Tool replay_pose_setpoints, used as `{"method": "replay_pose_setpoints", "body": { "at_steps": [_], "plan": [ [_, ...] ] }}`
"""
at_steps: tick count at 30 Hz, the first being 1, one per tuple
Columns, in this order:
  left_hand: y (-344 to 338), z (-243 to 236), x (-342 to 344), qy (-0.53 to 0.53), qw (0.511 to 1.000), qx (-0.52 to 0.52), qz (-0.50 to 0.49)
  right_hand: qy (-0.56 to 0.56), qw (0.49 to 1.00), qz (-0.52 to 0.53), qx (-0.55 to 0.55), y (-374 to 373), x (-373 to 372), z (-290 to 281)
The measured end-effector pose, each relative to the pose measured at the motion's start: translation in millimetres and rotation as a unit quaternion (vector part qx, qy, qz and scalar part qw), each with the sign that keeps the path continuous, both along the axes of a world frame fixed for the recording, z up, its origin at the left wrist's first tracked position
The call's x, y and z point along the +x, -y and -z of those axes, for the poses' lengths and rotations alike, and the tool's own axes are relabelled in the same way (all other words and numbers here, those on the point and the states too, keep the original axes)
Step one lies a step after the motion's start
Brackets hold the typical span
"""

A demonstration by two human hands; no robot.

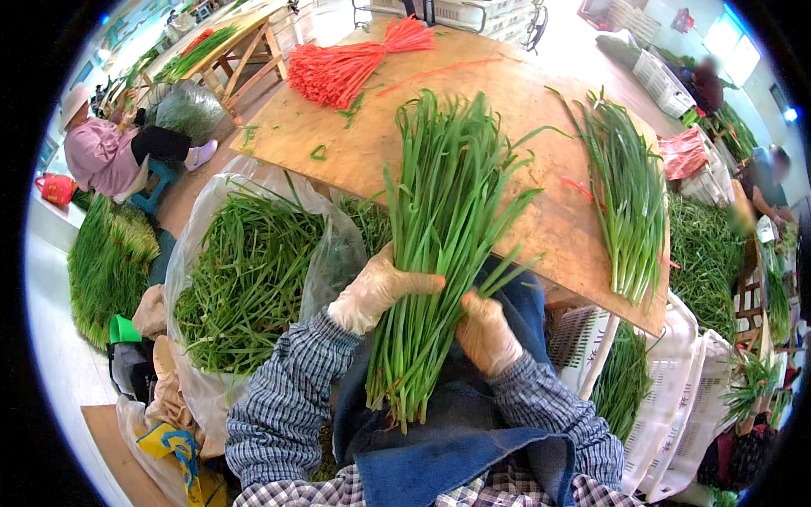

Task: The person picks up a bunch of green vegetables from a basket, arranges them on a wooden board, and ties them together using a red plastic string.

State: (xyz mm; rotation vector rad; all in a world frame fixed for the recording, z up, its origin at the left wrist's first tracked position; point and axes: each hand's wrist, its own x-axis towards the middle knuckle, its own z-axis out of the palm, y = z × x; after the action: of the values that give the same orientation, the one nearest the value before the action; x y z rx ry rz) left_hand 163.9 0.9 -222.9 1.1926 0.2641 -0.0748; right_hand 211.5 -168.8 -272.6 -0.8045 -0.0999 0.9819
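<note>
My left hand (380,291), in a thin pale glove, is wrapped round a loose bunch of long green leafy stems (435,203), its thumb across the middle. The bunch stands over my blue apron (410,465), stem ends low, leaf tips over the table. My right hand (486,334), gloved likewise, is closed beside the bunch's right edge; what its fingers hold is hidden. On the plywood table (304,156) lie a tied green bunch (629,228) at the right and a pile of red ties (329,68) at the back.
A clear bag of loose greens (236,279) sits left of me, white crates (676,397) to my right. A seated person (101,152) is at the far left beside heaped greens (106,279); two more people (769,182) are at the far right. Another table (211,51) stands back left.
</note>
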Motion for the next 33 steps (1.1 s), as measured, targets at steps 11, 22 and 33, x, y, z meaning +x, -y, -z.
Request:
{"method": "replay_pose_setpoints", "body": {
  "at_steps": [11, 22, 33],
  "plan": [
    [17, -94, 28, 0.226, 0.902, 0.354, -0.097, 0.28, 0.951, 0.131, -0.014, -54, 45, -148],
    [-46, -162, 142, 0.416, 0.848, 0.313, -0.096, 0.627, 0.763, 0.139, -0.07, -90, 148, -240],
    [-62, -166, 162, 0.348, 0.904, 0.24, -0.066, 0.558, 0.826, 0.07, -0.009, -104, 184, -240]
  ]
}}
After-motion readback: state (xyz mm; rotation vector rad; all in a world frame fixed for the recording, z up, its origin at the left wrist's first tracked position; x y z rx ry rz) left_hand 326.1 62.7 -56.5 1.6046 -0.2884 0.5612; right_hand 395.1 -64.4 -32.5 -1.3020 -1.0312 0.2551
